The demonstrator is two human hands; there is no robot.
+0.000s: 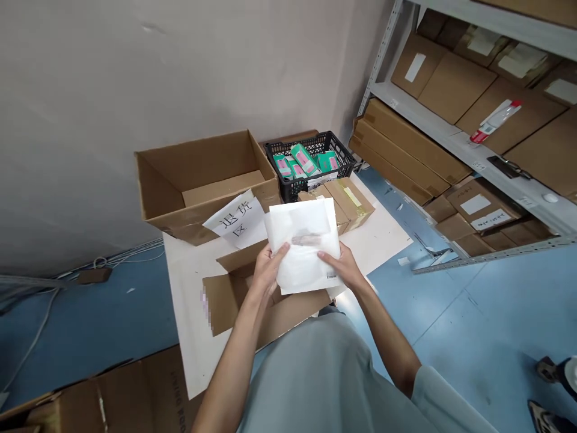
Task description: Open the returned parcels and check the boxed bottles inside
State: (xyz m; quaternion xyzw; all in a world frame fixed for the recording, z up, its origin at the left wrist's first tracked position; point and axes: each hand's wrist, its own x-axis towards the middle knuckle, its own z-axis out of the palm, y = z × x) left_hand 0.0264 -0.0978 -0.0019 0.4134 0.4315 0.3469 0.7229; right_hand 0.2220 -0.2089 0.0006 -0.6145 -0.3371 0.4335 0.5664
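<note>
A white, flat package (306, 264) with a small barcode near its lower right corner is held up between my two hands. My left hand (269, 269) grips its left edge, thumb on top. On the right edge, my right hand (345, 264) pinches it with the thumb across the front. Below the package sits an open cardboard box (288, 316) with its flaps spread, partly hidden by my left forearm and the package. The fingers behind the package are mostly hidden.
On the white table (189, 325) stand a large open carton (207, 174) with a handwritten paper sign (238, 221), a black basket (288, 189) of green-pink boxes and a closed carton (349, 204). Shelving (433, 120) with cartons is at right. A person's feet (547, 370) show lower right.
</note>
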